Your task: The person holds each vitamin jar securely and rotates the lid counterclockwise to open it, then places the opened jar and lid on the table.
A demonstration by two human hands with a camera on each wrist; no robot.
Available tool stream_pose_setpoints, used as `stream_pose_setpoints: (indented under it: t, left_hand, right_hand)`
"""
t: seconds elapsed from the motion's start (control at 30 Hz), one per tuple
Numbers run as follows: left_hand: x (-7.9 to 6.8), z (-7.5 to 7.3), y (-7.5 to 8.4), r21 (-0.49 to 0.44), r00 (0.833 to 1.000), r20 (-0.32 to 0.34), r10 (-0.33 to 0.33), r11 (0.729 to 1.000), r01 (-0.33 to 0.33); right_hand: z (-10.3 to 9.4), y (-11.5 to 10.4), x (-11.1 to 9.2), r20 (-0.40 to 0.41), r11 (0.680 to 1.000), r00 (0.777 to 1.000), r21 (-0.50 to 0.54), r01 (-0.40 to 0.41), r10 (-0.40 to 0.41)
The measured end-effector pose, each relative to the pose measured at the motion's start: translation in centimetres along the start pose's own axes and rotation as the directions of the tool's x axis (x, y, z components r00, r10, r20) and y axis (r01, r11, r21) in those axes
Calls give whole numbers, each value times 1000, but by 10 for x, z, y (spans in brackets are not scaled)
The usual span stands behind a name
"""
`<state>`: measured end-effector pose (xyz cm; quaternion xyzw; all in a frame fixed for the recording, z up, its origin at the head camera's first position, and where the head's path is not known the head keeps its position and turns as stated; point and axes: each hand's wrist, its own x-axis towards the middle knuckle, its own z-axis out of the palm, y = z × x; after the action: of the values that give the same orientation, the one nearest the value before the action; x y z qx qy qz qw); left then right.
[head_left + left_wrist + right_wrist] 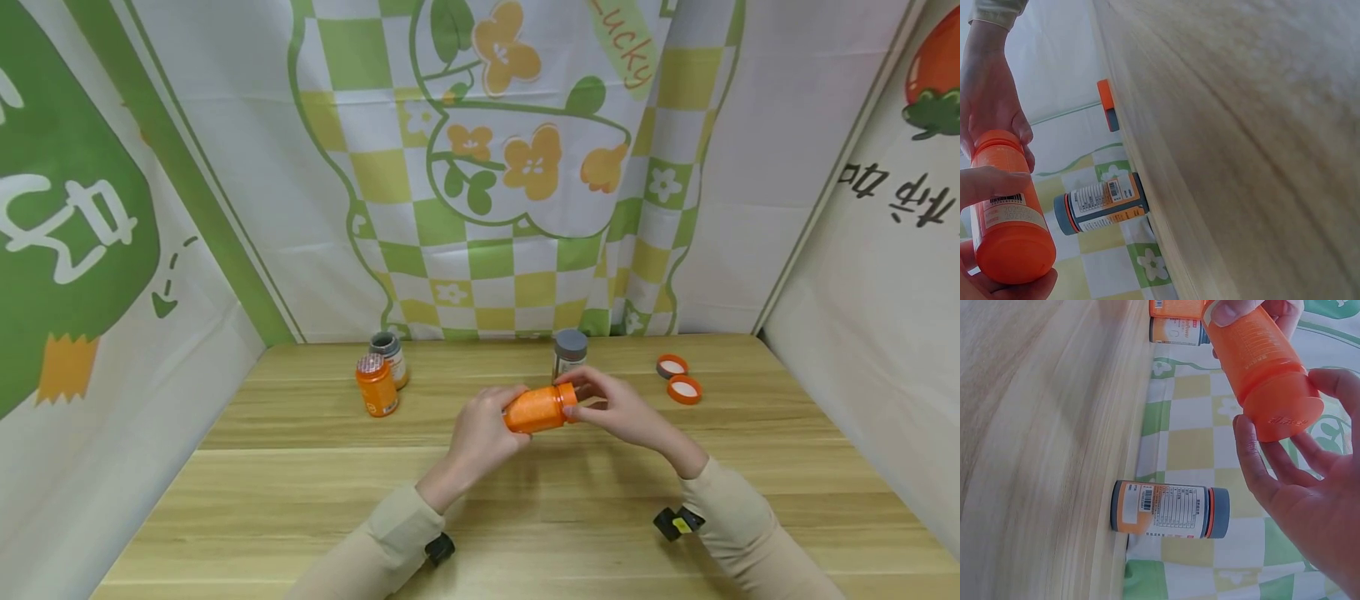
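Above the middle of the table, my left hand (pixel 486 425) grips the body of an orange bottle (pixel 536 410), which is tilted nearly sideways with its cap toward the right. My right hand (pixel 618 408) holds the bottle's orange cap (pixel 1285 409) between thumb and fingertips; the cap sits on the bottle's neck. In the left wrist view, the left thumb lies across the label and the bottle's base (pixel 1016 256) faces the camera. Just behind the hands stands a grey-capped bottle (pixel 570 348) with a white and orange label, upright and partly hidden in the head view.
At the left stand an orange bottle (pixel 377 387) without a cap and, behind it, a grey open-mouthed bottle (pixel 392 357). Two loose caps, one grey and orange (pixel 672 367), one orange (pixel 684 390), lie at the right. Printed curtains (pixel 495 275) border the wooden table (pixel 300 483).
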<state>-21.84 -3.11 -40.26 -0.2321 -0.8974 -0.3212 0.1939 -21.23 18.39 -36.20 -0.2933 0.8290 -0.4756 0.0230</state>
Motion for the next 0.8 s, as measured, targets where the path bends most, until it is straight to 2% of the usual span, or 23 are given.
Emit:
stream_pose_setpoints:
  t: [0.23, 0.4, 0.5, 0.73, 0.8]
  left_hand:
    - [0, 0, 0, -7, 1000, 8, -5, 1000, 5]
    - [0, 0, -1, -9, 1000, 12, -4, 1000, 4]
    - [0, 0, -1, -21, 1000, 18, -12, 1000, 12]
    - [0, 0, -1, -46, 998, 33, -51, 998, 53]
    - [0, 0, -1, -52, 997, 38, -65, 996, 67]
  right_hand:
    - [0, 27, 3, -8, 996, 997, 29, 83, -83]
    - [-1, 32, 4, -22, 993, 994, 52, 108, -107]
    - [0, 30, 3, -30, 993, 994, 50, 110, -109]
    - [-1, 5, -1, -42, 990, 994, 100, 101, -97]
    - [-1, 3, -2, -49, 989, 994, 114, 98, -93]
